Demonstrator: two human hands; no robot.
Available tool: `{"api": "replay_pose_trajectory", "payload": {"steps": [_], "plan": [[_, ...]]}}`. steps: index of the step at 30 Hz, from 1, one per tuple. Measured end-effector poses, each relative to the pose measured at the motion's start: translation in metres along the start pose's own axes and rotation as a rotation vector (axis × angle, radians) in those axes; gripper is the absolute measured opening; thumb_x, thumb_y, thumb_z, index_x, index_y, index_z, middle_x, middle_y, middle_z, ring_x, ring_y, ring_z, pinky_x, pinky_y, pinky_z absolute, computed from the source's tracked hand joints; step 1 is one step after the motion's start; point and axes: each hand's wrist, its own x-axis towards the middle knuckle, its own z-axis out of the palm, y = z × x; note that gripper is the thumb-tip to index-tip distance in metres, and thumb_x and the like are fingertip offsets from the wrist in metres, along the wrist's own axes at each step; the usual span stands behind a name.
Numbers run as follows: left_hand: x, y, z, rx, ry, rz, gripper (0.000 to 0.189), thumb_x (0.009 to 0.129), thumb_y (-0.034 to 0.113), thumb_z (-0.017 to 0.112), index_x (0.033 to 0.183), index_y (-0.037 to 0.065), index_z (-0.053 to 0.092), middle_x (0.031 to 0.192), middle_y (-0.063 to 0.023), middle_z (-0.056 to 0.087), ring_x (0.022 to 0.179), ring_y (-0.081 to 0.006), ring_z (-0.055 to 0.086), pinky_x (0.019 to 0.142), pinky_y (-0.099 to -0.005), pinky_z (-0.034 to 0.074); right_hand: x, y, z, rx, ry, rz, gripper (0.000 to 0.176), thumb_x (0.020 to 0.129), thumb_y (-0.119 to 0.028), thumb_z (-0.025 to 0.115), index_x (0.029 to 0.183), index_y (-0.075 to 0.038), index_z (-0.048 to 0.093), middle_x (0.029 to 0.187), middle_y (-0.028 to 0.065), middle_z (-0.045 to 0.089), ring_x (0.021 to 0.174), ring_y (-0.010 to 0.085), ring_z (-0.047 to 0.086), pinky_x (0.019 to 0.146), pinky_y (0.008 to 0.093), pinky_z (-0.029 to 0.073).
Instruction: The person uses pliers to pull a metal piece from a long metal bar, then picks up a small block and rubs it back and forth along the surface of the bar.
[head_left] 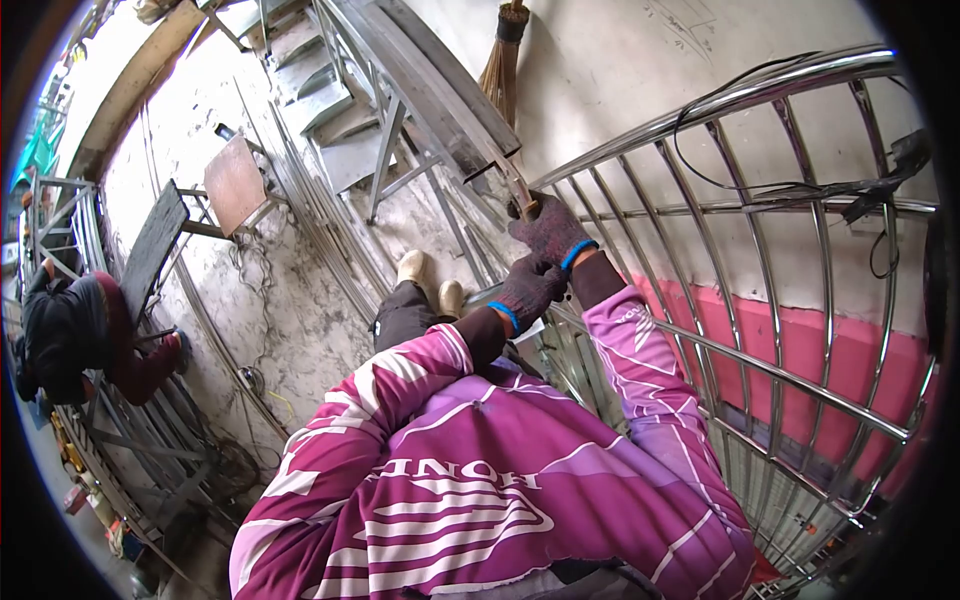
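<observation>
Dark knitted gloves with blue cuffs cover both my hands. My right hand (pixel 552 232) is closed around the near end of a narrow, brownish bar-like piece (pixel 519 188) with a thin crosspiece at its far end. Its exact kind I cannot make out. That piece reaches to the end of a grey metal beam (pixel 470 110) on a metal frame. Just below the right wrist, my left hand (pixel 528 290) is curled with its fingers against or very near the right glove's cuff. Whatever it may hold is hidden.
A shiny metal railing (pixel 700 350) runs along my right, with a black cable (pixel 770 190) draped on it. A broom (pixel 503 60) leans on the wall. Metal lengths (pixel 320 220) lie on the floor. Another person (pixel 75 330) bends over at far left, near a dark board (pixel 155 240).
</observation>
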Motion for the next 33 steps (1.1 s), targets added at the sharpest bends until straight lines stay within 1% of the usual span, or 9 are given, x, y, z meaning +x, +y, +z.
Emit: {"api": "replay_pose_trajectory", "payload": {"steps": [4,6,13,15,18,22,25,28,33], "plan": [[0.002,0.003,-0.001,0.011,-0.023,0.015,0.022,0.101,0.02,0.068,0.099,-0.001,0.072,0.081,-0.008,0.072,0.068,-0.0155,0.065,0.063,-0.033,0.053,0.005,0.006,0.0,0.006,-0.054,0.007,0.042,0.083,-0.024,0.081,0.117,-0.001,0.074,0.108,0.0187,0.079,0.098,0.0305,0.076,0.09,0.0417,0.058],[0.0,0.005,0.002,-0.002,-0.013,-0.022,0.019,0.102,0.016,0.069,0.093,0.0,0.071,0.08,-0.0047,0.069,0.07,-0.0141,0.063,0.066,-0.0324,0.052,0.002,0.005,0.0,0.033,0.008,-0.036,0.042,0.079,-0.031,0.074,0.11,-0.002,0.075,0.104,0.0271,0.076,0.101,0.0443,0.074,0.091,0.0491,0.059],[0.0,0.008,0.002,0.051,0.011,-0.021,0.02,0.102,0.017,0.07,0.093,-0.001,0.072,0.078,-0.0056,0.069,0.068,-0.0145,0.063,0.063,-0.0325,0.051,0.005,0.001,-0.006,-0.135,-0.08,-0.068,0.046,0.079,-0.029,0.076,0.115,-0.001,0.074,0.107,0.0276,0.076,0.102,0.0428,0.075,0.092,0.0481,0.059],[0.001,0.006,0.004,0.097,0.028,-0.015,0.03,0.1,0.024,0.067,0.095,-0.005,0.074,0.077,-0.0099,0.071,0.068,-0.0175,0.069,0.064,-0.0347,0.057,0.003,0.0,-0.004,-0.113,-0.064,-0.023,0.046,0.079,-0.029,0.076,0.115,0.0,0.073,0.108,0.0281,0.076,0.102,0.0427,0.075,0.092,0.048,0.059],[-0.001,0.005,0.007,0.097,0.049,-0.027,0.024,0.101,0.022,0.07,0.097,-0.002,0.074,0.077,-0.0059,0.069,0.067,-0.0144,0.063,0.063,-0.033,0.052,-0.002,-0.008,-0.007,-0.088,-0.027,0.019,0.046,0.079,-0.028,0.076,0.114,0.001,0.073,0.109,0.0287,0.076,0.103,0.0424,0.074,0.093,0.0478,0.059],[-0.003,0.009,0.012,0.197,0.074,-0.012,0.027,0.101,0.023,0.07,0.097,-0.003,0.074,0.077,-0.0067,0.07,0.068,-0.0144,0.064,0.064,-0.0333,0.053,-0.004,-0.005,-0.006,-0.009,-0.02,0.04,0.047,0.079,-0.028,0.076,0.116,0.002,0.073,0.112,0.0287,0.075,0.107,0.0426,0.074,0.095,0.0476,0.058],[-0.002,0.01,0.013,0.162,0.099,-0.025,0.028,0.1,0.023,0.069,0.096,-0.004,0.074,0.077,-0.0074,0.071,0.068,-0.0146,0.065,0.064,-0.0337,0.053,-0.004,-0.013,-0.01,-0.197,0.004,0.138,0.05,0.079,-0.029,0.076,0.119,0.001,0.072,0.115,0.0286,0.075,0.11,0.0425,0.073,0.097,0.047,0.058],[0.004,0.003,0.013,0.101,0.08,-0.06,0.026,0.1,0.022,0.07,0.095,-0.003,0.074,0.078,-0.0084,0.072,0.068,-0.0152,0.065,0.064,-0.0344,0.053,-0.01,-0.021,-0.02,-0.159,-0.04,0.099,0.054,0.079,-0.03,0.077,0.122,0.001,0.071,0.119,0.0283,0.074,0.112,0.0425,0.072,0.098,0.0461,0.058],[0.008,-0.008,0.008,-0.088,-0.026,-0.061,0.017,0.099,0.015,0.071,0.105,-0.001,0.076,0.093,-0.0077,0.076,0.079,-0.0156,0.069,0.074,-0.0323,0.057,-0.01,-0.02,-0.022,-0.171,-0.05,0.076,0.057,0.077,-0.031,0.079,0.124,0.0,0.071,0.119,0.0278,0.075,0.112,0.0421,0.072,0.099,0.0454,0.057]]}}
